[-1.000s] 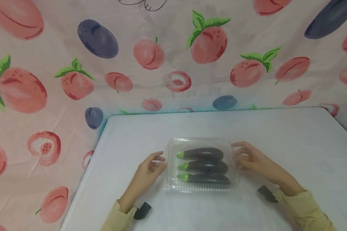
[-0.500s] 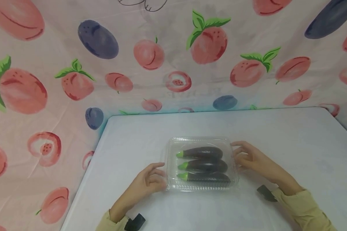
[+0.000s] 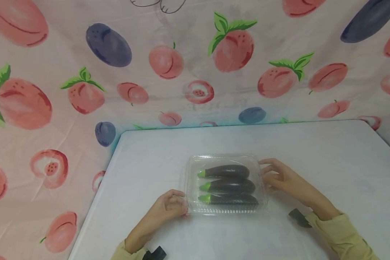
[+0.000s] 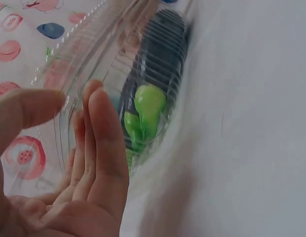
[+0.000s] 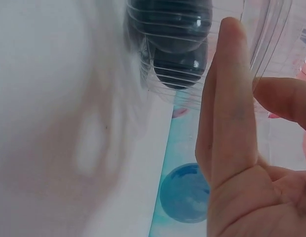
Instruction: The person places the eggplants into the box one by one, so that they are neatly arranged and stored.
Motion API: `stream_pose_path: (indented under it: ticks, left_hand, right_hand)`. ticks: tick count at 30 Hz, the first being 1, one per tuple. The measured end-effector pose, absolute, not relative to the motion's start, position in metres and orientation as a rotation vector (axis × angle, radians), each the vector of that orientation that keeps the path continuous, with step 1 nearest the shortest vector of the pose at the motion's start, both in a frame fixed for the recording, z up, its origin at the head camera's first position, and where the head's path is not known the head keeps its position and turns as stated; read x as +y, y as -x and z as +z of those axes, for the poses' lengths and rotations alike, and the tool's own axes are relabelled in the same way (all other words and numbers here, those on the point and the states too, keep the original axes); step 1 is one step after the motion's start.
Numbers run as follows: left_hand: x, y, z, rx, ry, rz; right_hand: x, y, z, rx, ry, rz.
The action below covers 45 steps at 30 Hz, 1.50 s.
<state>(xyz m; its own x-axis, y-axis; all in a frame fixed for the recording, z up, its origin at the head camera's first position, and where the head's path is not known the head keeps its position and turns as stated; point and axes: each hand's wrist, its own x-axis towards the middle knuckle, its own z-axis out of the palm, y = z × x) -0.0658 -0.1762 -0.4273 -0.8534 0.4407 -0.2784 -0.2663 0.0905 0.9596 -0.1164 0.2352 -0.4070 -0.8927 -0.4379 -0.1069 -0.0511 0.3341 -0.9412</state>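
A clear plastic clamshell container (image 3: pixel 192 182) with a ribbed side sits in front of me, its lid down. Inside lie three dark eggplants (image 3: pixel 229 185), side by side, green stem ends to the left. My left hand (image 3: pixel 165 207) is at the front left corner; in the left wrist view its thumb (image 4: pixel 37 107) and fingers (image 4: pixel 107 128) pinch the flat rim from either side. At the right side, my right hand (image 3: pixel 284 180) holds the rim, the thumb (image 5: pixel 279 96) on one side and straight fingers (image 5: pixel 234 108) along the wall.
The white tabletop (image 3: pixel 149 155) reaches back to a fruit-print cloth (image 3: pixel 133 76), which hangs behind and along the left. A black wrist device (image 3: pixel 300 217) sits below the right forearm, and another black device (image 3: pixel 154 252) by the left cuff.
My left hand has slid down the container's left side toward the front corner, and its thumb and fingers have closed in on the rim. The right hand stays in place.
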Motion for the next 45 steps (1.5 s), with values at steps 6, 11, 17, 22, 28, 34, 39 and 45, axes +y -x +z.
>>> stream_pose_path:
  ticks: [6,11,17,22,28,34,39,45]
  left_hand:
    - [-0.172,0.065,-0.429,1.845,-0.123,1.84]
    - [-0.167,0.064,-0.427,1.873,-0.093,1.845]
    - [-0.164,0.062,-0.425,1.869,-0.056,1.846]
    - [-0.163,0.061,-0.423,1.871,-0.043,1.85]
    - [-0.163,0.059,-0.424,1.871,-0.027,1.849]
    - [-0.162,0.057,-0.425,1.874,-0.024,1.853]
    - [-0.162,0.056,-0.426,1.891,-0.019,1.841]
    - [-0.16,0.055,-0.426,1.878,-0.009,1.854]
  right_hand:
    - [0.237,0.114,-0.405,2.291,0.429,-1.558]
    - [0.239,0.107,-0.401,2.308,0.411,-1.491]
    - [0.245,0.097,-0.398,2.281,0.441,-1.429]
    - [0.25,0.088,-0.398,2.181,0.445,-1.411]
    - [0.252,0.081,-0.403,2.059,0.448,-1.471]
    - [0.25,0.074,-0.407,1.91,0.503,-1.553]
    - [0.246,0.071,-0.409,1.863,0.506,-1.577]
    - [0.245,0.07,-0.409,1.891,0.44,-1.549]
